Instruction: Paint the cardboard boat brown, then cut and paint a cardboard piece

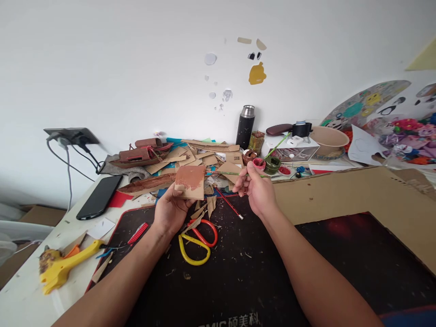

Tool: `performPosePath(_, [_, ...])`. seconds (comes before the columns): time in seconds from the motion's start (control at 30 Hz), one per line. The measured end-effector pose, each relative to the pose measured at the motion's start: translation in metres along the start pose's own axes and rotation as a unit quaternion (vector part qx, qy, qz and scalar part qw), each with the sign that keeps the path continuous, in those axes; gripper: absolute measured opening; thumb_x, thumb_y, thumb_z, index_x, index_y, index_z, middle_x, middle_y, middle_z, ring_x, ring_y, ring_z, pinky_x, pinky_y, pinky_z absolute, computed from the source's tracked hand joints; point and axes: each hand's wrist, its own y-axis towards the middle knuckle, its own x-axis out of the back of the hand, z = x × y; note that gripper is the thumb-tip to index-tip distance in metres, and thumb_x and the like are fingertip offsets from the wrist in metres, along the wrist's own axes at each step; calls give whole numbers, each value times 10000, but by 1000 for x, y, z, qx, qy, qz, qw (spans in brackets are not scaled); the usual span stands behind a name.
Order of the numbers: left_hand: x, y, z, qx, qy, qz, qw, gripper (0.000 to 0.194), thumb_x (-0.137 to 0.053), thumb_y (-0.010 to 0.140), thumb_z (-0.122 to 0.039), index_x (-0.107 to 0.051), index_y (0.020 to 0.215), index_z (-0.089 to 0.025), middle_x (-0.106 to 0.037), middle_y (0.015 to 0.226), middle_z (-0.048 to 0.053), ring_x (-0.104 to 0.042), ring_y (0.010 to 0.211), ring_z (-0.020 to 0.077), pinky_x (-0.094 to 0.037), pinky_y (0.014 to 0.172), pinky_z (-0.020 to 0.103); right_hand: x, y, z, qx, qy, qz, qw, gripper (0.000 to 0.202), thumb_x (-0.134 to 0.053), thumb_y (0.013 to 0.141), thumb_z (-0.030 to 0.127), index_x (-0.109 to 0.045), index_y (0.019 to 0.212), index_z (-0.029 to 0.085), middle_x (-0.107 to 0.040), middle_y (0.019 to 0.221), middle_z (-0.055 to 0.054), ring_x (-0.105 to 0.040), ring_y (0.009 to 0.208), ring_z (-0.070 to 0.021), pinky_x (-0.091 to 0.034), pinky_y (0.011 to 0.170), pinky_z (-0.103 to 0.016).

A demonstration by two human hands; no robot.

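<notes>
My left hand (173,211) grips a small cardboard piece (190,182) by its lower left edge. Brown paint covers the upper part of that piece, while a strip along the bottom is bare. In my right hand (258,190) is a thin green paintbrush (235,173), pinched between thumb and fingers. Its tip points left and is at the right edge of the cardboard; I cannot tell whether it touches. Below my left hand lie scissors (197,245) with one red and one yellow handle, their blades under cardboard scraps. A red pencil (229,203) lies between my hands.
Open paint jars (272,164) stand behind my right hand, near a black thermos (245,128). Brown model boats (139,154) and cardboard scraps crowd the back. At left are a phone (99,197) and a yellow glue gun (70,265). A large cardboard sheet (327,195) lies right.
</notes>
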Motion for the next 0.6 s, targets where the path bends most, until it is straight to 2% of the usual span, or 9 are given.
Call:
performPosePath(0.23, [2,0,1,-5,5,5,1000,451,-569,702,-37,-693,1105,-195,-782,997,47,-749,764,190,-659,562,273,1,0,0,4,1,3,1000,551,-794,813,731,-643,752,205,-672,572,-5,-677,450,-167,-407,350,-209])
performPosePath(0.37, [2,1,1,-7,8,10,1000,483,-572,697,-39,-690,1136,-201,-782,996,43,-747,754,190,-654,556,271,0,-2,1,3,-4,14,1000,560,-779,822,745,-618,729,217,-627,529,16,-663,430,-167,-409,349,-215])
performPosePath(0.5, [2,2,1,-9,3,2,1000,405,-573,684,-38,-681,1043,-192,-784,970,43,-743,732,184,-657,558,272,-2,-3,1,7,-10,31,999,576,-770,822,762,-616,728,215,-604,511,26,-659,410,-169,-400,347,-215])
performPosePath(0.6, [3,2,2,-9,-4,-4,1000,292,-582,676,-36,-647,912,-194,-762,876,21,-743,723,186,-664,562,280,-3,-5,0,12,-13,48,999,579,-777,818,758,-624,718,209,-600,500,27,-661,404,-167,-400,354,-208])
